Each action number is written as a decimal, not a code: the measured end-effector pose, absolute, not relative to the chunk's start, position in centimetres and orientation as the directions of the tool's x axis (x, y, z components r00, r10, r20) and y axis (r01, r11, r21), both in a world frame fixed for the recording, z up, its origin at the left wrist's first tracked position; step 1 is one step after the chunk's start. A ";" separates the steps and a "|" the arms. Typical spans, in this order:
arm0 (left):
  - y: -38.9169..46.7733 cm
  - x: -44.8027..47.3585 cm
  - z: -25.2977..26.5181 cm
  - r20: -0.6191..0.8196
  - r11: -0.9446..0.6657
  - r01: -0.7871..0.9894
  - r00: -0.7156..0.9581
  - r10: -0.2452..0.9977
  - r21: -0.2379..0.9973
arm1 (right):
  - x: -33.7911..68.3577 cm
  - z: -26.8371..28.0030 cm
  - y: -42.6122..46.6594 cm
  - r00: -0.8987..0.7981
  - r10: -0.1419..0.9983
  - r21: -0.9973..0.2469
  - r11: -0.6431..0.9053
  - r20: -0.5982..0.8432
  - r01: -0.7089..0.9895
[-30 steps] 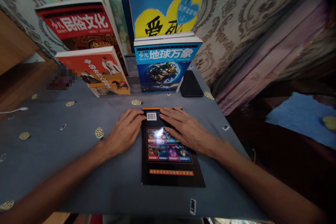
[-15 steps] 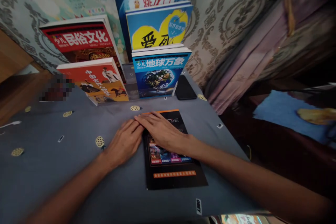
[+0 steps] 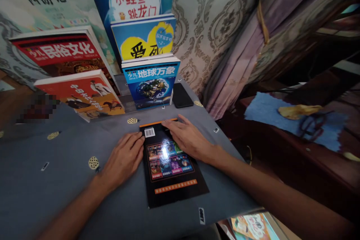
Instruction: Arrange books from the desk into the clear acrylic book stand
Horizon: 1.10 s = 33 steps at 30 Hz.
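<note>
A black book point(image 3: 174, 196) is laid flat on the table point(image 3: 112, 206). Its left edge is touched by the left hand point(image 3: 122, 157), whose grip cannot be told; its cover is overlaid by the spread right hand point(image 3: 189, 137). Probably light, bendable and slick, it is best held by opposite edges.

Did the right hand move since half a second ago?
Yes. The right hand has moved right, toward the black phone, uncovering the white barcode.
</note>
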State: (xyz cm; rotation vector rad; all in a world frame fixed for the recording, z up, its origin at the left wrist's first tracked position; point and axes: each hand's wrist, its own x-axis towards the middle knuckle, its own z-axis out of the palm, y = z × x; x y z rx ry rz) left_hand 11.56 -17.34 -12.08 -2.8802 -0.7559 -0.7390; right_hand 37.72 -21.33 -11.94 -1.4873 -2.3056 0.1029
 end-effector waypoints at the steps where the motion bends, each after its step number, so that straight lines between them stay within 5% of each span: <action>1: -17.3 11.6 -12.1 0.471 -0.878 0.477 0.765 0.440 0.047 | 38.4 -12.0 -21.4 -0.327 0.896 -0.267 0.408 0.300 0.873; 15: -17.6 11.9 -11.9 0.414 -0.843 0.537 0.774 0.479 -0.027 | 40.8 -12.9 -20.9 -0.195 0.907 -0.407 0.349 0.374 0.844; 28: -17.2 12.7 -10.8 0.361 -0.839 0.542 0.774 0.520 0.048 | 40.9 -12.8 -20.8 -0.184 0.926 -0.452 0.325 0.329 0.831; 33: -16.6 16.1 -10.8 0.329 -0.895 0.431 0.834 0.443 0.114 | 40.9 -12.9 -20.6 -0.167 0.935 -0.463 0.304 0.312 0.833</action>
